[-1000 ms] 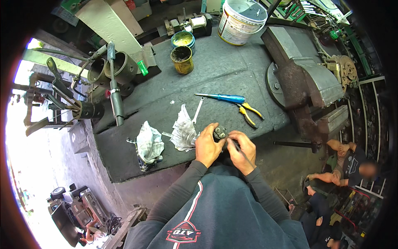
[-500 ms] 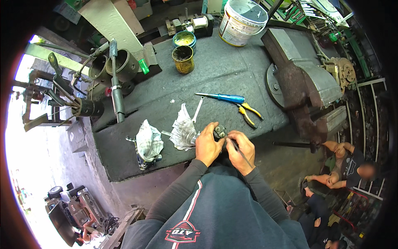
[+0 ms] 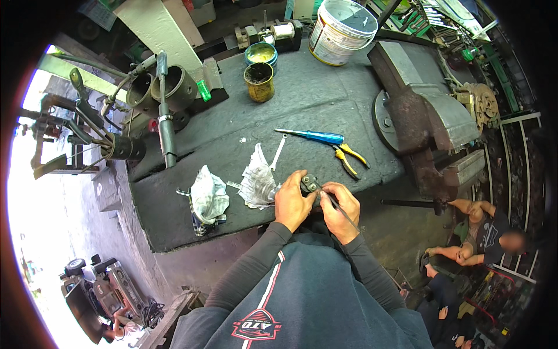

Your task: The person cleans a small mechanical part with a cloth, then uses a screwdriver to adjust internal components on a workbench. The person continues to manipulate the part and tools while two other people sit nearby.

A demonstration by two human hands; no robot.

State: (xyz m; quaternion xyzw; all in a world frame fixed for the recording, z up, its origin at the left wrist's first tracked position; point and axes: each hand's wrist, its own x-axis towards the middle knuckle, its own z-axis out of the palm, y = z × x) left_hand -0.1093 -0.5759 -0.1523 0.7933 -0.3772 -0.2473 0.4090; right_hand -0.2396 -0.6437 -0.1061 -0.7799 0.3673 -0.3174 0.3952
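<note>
Fingers hold dark part near bench edge, pliers beyond.

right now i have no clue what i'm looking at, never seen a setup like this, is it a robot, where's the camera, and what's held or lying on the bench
No robot here: this is a person working bare-handed, seen from a fisheye camera on their head that looks down, so straight edges bend near the rim. The left hand holds a small dark metal part; the right hand holds a thin dark rod, its tip at or near that part, too small to tell which. On the dark workbench lie a whitish rag, a cloth bundle, a wrench, a blue-handled screwdriver and yellow-handled pliers. Farther back stand a yellow tin, a blue tin and a white bucket; a big vise is on the right.
</note>
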